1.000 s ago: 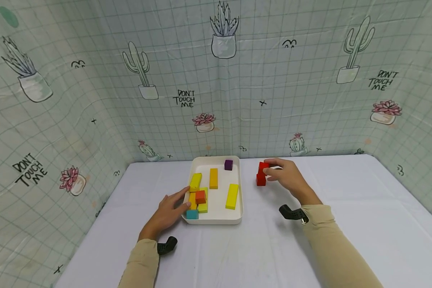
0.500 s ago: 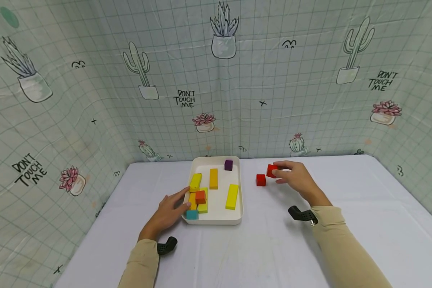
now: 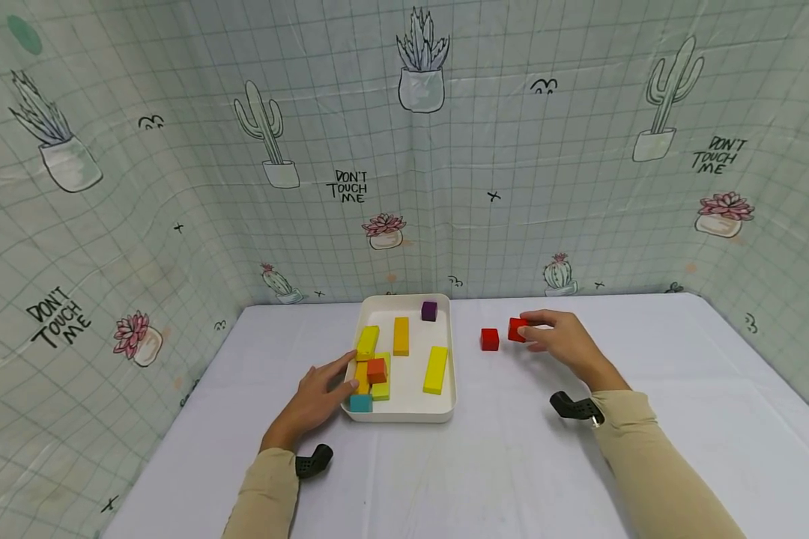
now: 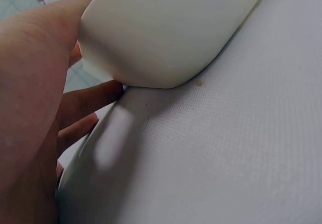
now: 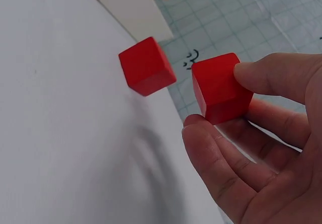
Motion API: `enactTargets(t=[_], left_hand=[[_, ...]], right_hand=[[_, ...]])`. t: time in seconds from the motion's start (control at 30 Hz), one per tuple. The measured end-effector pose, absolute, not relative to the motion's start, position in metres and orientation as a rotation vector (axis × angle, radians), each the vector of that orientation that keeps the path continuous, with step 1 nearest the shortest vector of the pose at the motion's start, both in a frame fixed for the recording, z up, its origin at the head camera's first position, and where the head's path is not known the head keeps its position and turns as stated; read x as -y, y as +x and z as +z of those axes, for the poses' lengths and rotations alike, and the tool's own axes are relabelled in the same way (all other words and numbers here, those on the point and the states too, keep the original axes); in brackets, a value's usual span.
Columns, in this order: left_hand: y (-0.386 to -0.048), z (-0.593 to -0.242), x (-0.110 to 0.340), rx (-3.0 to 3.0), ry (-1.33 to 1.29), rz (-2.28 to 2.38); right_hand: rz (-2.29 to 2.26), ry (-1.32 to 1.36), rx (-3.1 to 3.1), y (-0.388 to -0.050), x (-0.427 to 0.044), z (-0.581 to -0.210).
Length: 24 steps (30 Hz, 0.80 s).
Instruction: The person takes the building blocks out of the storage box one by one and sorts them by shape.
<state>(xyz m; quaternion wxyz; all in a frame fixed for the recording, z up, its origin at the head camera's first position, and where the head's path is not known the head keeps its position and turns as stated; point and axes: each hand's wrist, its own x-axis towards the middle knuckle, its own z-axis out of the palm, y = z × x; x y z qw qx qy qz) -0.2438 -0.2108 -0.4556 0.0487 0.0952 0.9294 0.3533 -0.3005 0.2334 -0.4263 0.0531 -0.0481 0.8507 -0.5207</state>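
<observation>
My right hand pinches a red cube between thumb and fingers, to the right of the tray. In the right wrist view, the thumb lies on one face of that cube and fingertips support the opposite side. A second red cube sits on the table just left of it, apart from it. My left hand touches the left side of the white tray, fingers extended and spread along its wall. The left wrist view shows fingers against the tray's outer wall.
Inside the tray lie yellow blocks, an orange-yellow block, an orange cube, a teal block and a purple cube. A patterned curtain rises behind the white table.
My right hand has lifted the upper red cube off the lower one and carried it right and down beside it. The left hand and tray have stayed put.
</observation>
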Motion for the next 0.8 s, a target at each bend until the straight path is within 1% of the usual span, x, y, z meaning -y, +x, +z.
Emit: enactTargets(t=[0.8], left_hand=[[-0.244,-0.456,0.211,-2.832,0.292,1.088]], right_hand=[[-1.328,-0.176,-2.661,-0.314,-0.236,-0.435]])
